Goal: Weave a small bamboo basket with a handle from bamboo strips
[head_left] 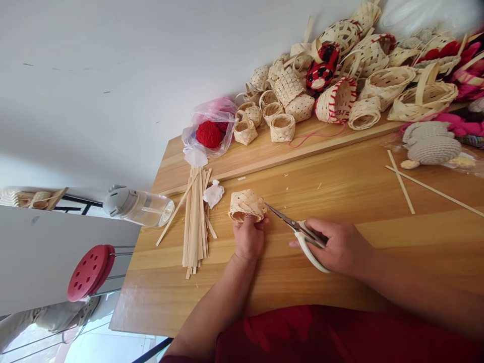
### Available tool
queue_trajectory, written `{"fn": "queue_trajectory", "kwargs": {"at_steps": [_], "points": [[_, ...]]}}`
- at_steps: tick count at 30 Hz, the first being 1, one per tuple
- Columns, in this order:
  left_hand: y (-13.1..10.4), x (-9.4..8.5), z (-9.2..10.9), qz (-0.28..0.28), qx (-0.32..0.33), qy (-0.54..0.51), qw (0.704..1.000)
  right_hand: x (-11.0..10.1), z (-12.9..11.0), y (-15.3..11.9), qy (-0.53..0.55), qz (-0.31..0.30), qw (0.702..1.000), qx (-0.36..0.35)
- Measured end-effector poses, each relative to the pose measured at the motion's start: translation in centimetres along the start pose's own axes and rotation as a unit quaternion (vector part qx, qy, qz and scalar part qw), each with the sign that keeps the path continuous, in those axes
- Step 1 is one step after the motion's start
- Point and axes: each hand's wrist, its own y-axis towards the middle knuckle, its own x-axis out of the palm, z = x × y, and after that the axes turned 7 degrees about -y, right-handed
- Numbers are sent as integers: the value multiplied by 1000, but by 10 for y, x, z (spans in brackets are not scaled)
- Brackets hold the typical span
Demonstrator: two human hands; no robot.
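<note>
A small woven basket [247, 201] of pale wood strips is gripped by its near rim in my left hand [249, 239], thumb pressed at the opening. Its mouth faces toward me. My right hand [340, 247] is closed around the white handles of a pair of scissors [293, 224]. The slim metal blades point left, and their tips are at the basket's right side; whether they touch it I cannot tell. Part of the basket's underside is hidden by my left fingers.
Left of the basket lie a bundle of flat wood strips [194, 222], a crumpled white scrap [214, 193] and a clear bottle [147, 206]. Finished baskets [283, 127] crowd the raised back ledge beside red yarn [209, 134]. Loose strips [401, 181] cross at right. Red stools [88, 272] stand beyond the table.
</note>
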Motion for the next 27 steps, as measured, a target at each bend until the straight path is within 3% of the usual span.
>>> {"fn": "queue_trajectory", "kwargs": {"at_steps": [4,6,10,14,17,22,24,27], "points": [[5,-1,5,40,-2,-51,998,-1,-1,-3,-32,6,999,-41],[5,-2,6,35,-23,-49,998,0,-1,-4,-45,10,997,-60],[2,-5,7,-37,-31,-25,999,3,2,-4,-67,20,996,-53],[0,-6,7,-107,19,20,994,2,6,-2,-91,42,994,-49],[0,-9,9,-170,41,65,982,-1,7,-1,-129,69,986,-75],[6,-19,11,-285,17,102,953,-8,7,1,-212,115,962,-126],[7,-22,12,-306,17,116,945,-9,7,2,-241,122,953,-139],[8,-23,14,-292,30,154,943,-9,7,1,-263,112,945,-158]]}}
